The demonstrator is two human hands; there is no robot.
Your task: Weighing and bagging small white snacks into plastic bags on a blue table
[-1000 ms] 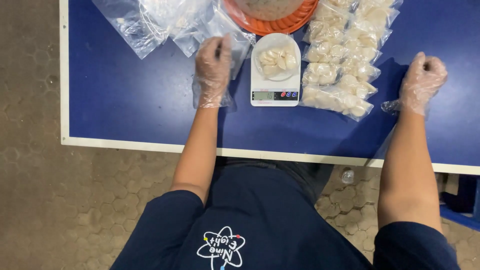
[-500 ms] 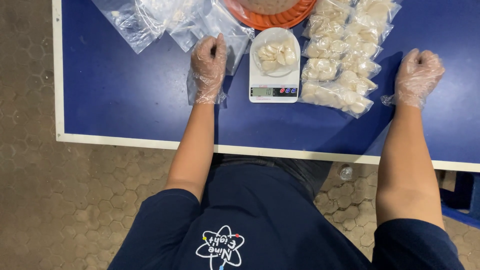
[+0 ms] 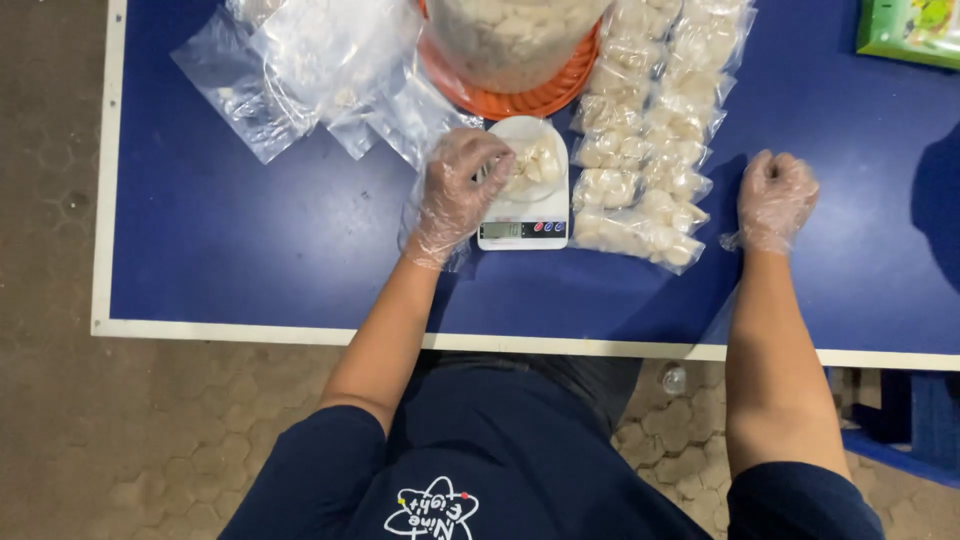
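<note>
The gloved left hand (image 3: 458, 192) has slid over from the empty bags (image 3: 300, 70) to the white dish (image 3: 528, 158) on the scale (image 3: 524, 205) — fingers curled at its rim, among pale pieces. The right hand (image 3: 773, 198) (a loose fist, holding nothing) rests beyond the filled packets (image 3: 640, 190).
</note>
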